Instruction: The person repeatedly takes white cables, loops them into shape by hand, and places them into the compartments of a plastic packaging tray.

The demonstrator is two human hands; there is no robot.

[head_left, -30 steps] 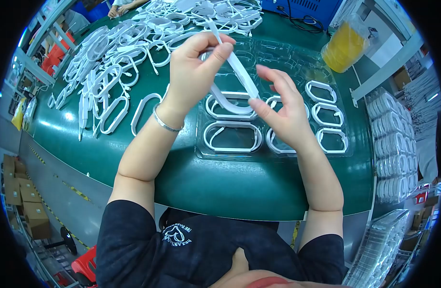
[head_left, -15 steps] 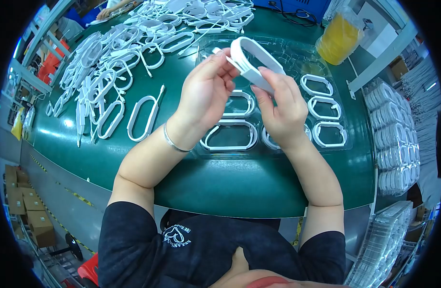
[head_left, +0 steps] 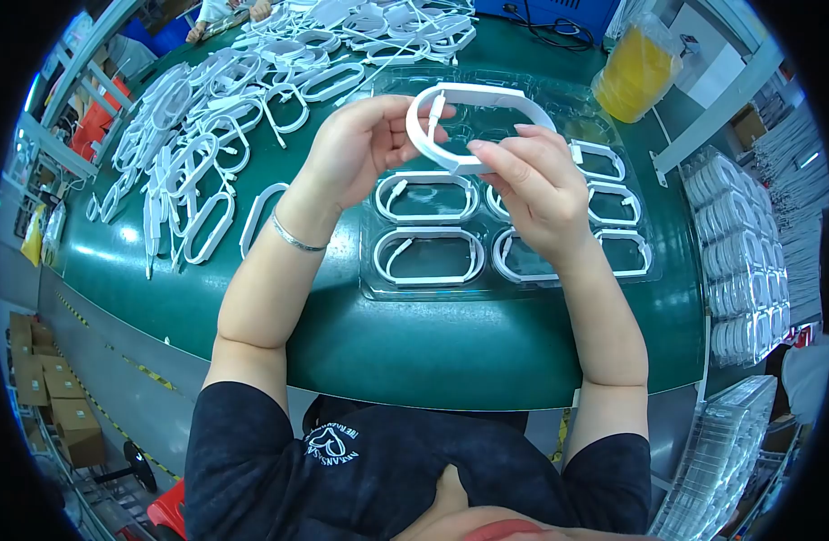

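Observation:
A coiled white charging cable, flat and oval with a small connector at its left end, is held up above the clear plastic tray. My left hand has its fingers curled at the coil's left end, by the connector, partly behind the loop. With thumb and fingers, my right hand pinches the coil's lower right side. Beneath, the tray holds several similar coils, among them a front-left coil and a front-right coil; my right hand hides part of the others.
A big heap of white cables covers the table's left and back. Toward the back right stands a yellow roll in plastic. Stacked trays of coils are at right. Another person's hand shows at the far left.
The coil has turned from steeply tilted to lying level across, its connector now showing. My left hand has shifted left and slightly down; the right wrist has shifted a little right.

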